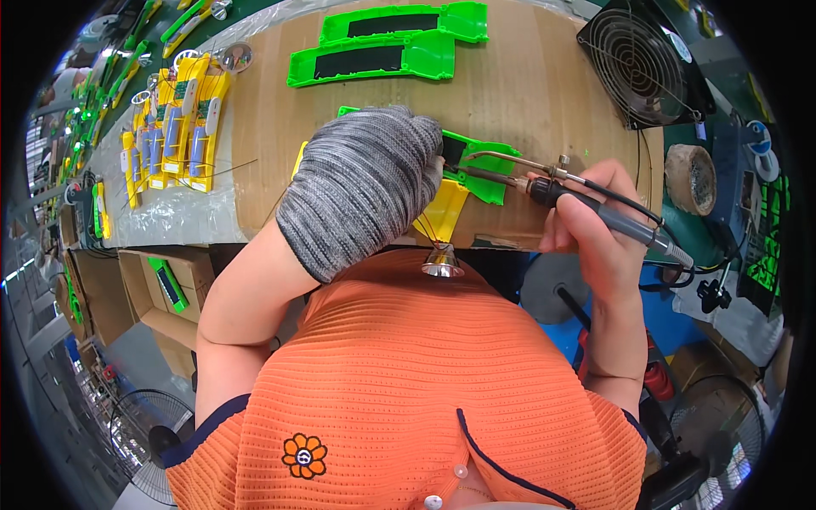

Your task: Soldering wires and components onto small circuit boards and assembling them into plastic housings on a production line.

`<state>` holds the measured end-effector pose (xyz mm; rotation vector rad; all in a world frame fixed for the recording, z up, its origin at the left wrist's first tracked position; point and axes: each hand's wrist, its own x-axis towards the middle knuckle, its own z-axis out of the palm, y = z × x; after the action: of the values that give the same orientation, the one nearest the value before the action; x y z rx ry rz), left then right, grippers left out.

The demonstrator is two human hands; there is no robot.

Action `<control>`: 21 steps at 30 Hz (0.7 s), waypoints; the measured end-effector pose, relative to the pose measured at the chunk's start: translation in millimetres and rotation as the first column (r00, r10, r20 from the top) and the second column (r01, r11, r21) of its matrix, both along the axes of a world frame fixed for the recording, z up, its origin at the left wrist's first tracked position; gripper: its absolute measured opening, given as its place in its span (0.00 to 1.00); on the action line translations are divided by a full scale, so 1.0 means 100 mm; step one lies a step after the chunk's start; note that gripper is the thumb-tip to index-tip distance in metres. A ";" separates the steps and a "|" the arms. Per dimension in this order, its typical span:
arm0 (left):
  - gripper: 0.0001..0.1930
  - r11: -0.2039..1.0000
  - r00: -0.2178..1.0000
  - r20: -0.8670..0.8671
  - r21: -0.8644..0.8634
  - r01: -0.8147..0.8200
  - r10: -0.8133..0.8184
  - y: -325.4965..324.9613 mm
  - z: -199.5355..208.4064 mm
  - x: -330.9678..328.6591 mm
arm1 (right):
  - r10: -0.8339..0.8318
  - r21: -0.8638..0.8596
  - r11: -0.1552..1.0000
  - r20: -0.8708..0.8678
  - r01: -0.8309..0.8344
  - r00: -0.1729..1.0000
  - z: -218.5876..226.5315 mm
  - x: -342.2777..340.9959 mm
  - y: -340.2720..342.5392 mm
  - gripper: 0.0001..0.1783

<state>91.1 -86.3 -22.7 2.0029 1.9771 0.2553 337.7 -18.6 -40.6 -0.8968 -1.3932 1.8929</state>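
My left hand (365,183), in a grey striped knit glove, is closed with its fingertips at the parts in front of me. What it pinches is hidden behind the fingers. Under and beside it lie a green plastic housing (486,189) with a black patch and a yellow plastic housing (444,209). Thin wires run from the yellow one to a small silver reflector cup (443,262) at the table's near edge. My bare right hand (599,221) grips a soldering iron (599,210) with a metal solder feed tube on it. Its tip points left, close to my left fingertips.
Two green housings (374,61) with black patches lie at the far side of the board. Several yellow housings (174,127) with blue cells and wires sit at left. A black fan (637,64) stands at far right, near a roll of tape (689,179). An open carton (170,293) is below left.
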 end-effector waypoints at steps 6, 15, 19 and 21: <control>0.07 1.000 0.999 0.035 -0.005 0.006 -0.005 0.02 0.00 -0.01 | 0.024 -0.039 0.999 0.078 -0.021 0.997 0.06 -0.04 0.04 0.09; 0.08 0.998 1.000 0.006 -0.059 0.019 -0.019 0.07 0.04 -0.01 | 0.030 -0.019 0.999 0.111 -0.028 0.993 0.07 -0.07 0.05 0.09; 0.08 0.997 0.999 0.022 -0.073 0.033 -0.031 0.08 0.06 -0.02 | 0.022 0.006 1.000 0.074 -0.022 0.997 0.06 -0.04 0.04 0.09; 0.08 0.997 0.999 0.025 -0.066 0.027 -0.026 0.08 0.06 -0.02 | 0.012 0.025 1.000 0.048 -0.013 0.999 0.05 -0.03 0.02 0.09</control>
<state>89.4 -78.0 -17.1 1.9741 1.9178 0.2038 334.9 -16.4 -35.9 -0.9284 -1.4513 1.8698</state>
